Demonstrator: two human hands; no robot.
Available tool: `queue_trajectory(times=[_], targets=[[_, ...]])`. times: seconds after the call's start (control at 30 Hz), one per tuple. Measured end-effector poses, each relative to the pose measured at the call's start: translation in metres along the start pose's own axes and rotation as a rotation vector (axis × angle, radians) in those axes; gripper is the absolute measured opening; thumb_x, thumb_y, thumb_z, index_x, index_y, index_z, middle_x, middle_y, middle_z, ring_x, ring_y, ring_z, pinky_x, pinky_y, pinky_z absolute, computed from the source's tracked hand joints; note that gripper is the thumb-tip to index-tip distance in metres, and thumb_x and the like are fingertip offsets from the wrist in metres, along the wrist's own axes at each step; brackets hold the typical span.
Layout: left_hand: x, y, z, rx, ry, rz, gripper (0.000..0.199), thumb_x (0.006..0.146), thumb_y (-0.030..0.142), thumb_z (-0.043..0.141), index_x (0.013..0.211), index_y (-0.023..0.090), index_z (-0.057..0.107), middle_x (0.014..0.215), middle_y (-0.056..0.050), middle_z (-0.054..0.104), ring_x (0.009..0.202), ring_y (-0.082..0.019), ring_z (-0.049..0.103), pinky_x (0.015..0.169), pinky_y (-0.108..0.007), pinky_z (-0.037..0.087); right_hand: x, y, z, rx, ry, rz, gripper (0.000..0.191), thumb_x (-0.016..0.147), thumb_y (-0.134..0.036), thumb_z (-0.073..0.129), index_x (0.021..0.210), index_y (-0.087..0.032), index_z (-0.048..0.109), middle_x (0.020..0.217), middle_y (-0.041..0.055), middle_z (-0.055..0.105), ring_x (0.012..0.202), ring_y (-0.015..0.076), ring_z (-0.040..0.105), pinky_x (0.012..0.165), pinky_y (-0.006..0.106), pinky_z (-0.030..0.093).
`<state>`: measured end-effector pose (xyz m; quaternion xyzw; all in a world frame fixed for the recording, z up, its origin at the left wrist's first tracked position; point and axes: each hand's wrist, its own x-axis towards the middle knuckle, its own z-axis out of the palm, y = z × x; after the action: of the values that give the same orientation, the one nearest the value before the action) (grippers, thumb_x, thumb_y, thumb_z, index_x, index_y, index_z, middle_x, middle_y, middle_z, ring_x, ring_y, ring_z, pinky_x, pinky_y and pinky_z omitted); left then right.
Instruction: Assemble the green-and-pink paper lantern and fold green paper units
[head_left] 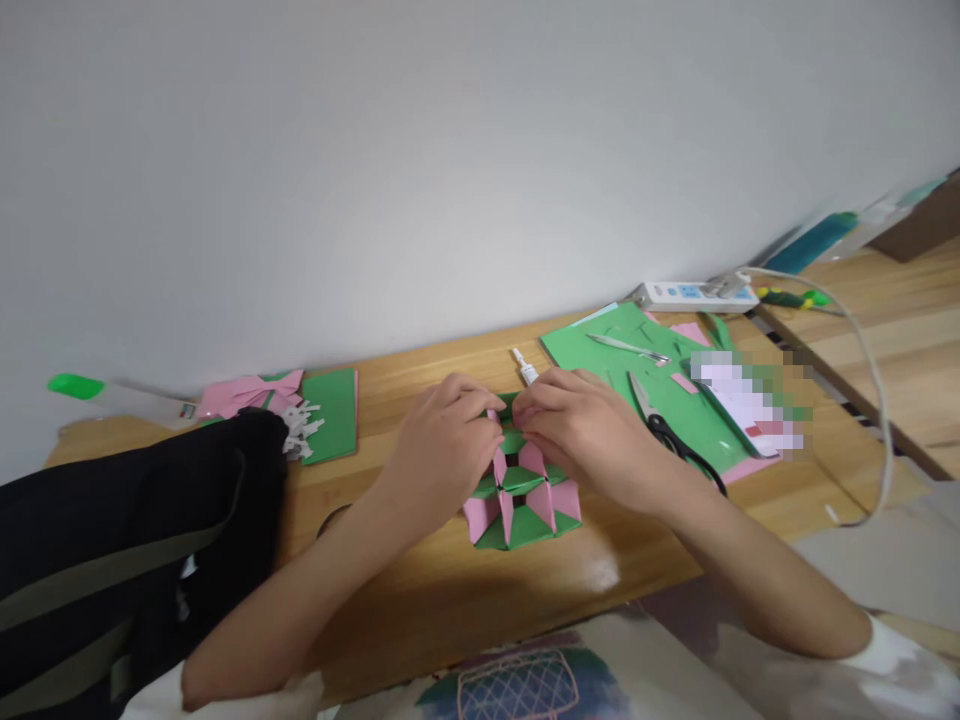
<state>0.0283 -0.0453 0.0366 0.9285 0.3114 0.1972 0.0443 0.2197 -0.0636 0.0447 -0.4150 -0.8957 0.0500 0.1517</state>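
A folded lattice of pink and green paper [525, 500] stands near the middle of the wooden table. My left hand [450, 445] grips its upper left part, fingers bent around the paper. On the upper right, my right hand [581, 425] pinches the same lattice, its fingertips close to those of the left. The fingers partly hide the far end of the lattice. Just beyond my right hand lies a small white tube [523, 367]. Black-handled scissors [660, 425] rest on a green sheet [607, 345] to the right.
A black bag [150, 520] covers the left side. Behind it are folded pink paper [251, 393], white scraps [302, 430] and a green stack [337, 415]. At right are tweezers [626, 347], a power strip [675, 295] and a white cable [874, 370]. A wall rises behind.
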Motion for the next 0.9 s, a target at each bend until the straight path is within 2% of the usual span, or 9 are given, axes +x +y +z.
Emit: queue_trajectory(times=[0.2, 0.47, 0.67, 0.9], targets=[[0.0, -0.001, 0.002, 0.011, 0.036, 0.045, 0.028, 0.09, 0.013, 0.048, 0.07, 0.014, 0.067, 0.094, -0.005, 0.069, 0.095, -0.022, 0.052, 0.081, -0.037, 0.048, 0.001, 0.0, 0.0, 0.017, -0.019, 0.026, 0.014, 0.086, -0.012, 0.058, 0.081, -0.014, 0.071, 0.092, 0.0076, 0.07, 0.086, 0.0193, 0.056, 0.073, 0.034, 0.04], [0.005, 0.003, 0.001, 0.02, -0.078, -0.051, 0.017, 0.084, 0.019, 0.055, 0.078, 0.015, 0.07, 0.1, -0.007, 0.066, 0.097, -0.026, 0.051, 0.083, -0.044, 0.047, 0.001, 0.002, -0.003, 0.048, -0.018, 0.023, 0.017, 0.085, -0.014, 0.058, 0.076, -0.015, 0.071, 0.093, 0.0082, 0.069, 0.084, 0.019, 0.055, 0.073, 0.033, 0.041], [0.012, 0.008, 0.003, -0.035, -0.181, -0.096, 0.021, 0.086, 0.018, 0.053, 0.075, 0.016, 0.071, 0.095, -0.006, 0.067, 0.095, -0.024, 0.051, 0.084, -0.043, 0.046, 0.003, 0.002, -0.001, 0.038, -0.023, 0.027, 0.015, 0.083, -0.015, 0.061, 0.072, -0.015, 0.07, 0.091, 0.0077, 0.068, 0.085, 0.0197, 0.055, 0.074, 0.033, 0.04], [0.012, 0.008, 0.004, -0.011, -0.14, -0.082, 0.022, 0.087, 0.018, 0.053, 0.074, 0.016, 0.071, 0.095, -0.006, 0.068, 0.094, -0.024, 0.052, 0.083, -0.042, 0.046, -0.001, 0.001, -0.001, 0.047, -0.018, 0.067, 0.014, 0.084, -0.016, 0.06, 0.077, -0.016, 0.072, 0.095, 0.0074, 0.068, 0.087, 0.0204, 0.054, 0.075, 0.034, 0.04]])
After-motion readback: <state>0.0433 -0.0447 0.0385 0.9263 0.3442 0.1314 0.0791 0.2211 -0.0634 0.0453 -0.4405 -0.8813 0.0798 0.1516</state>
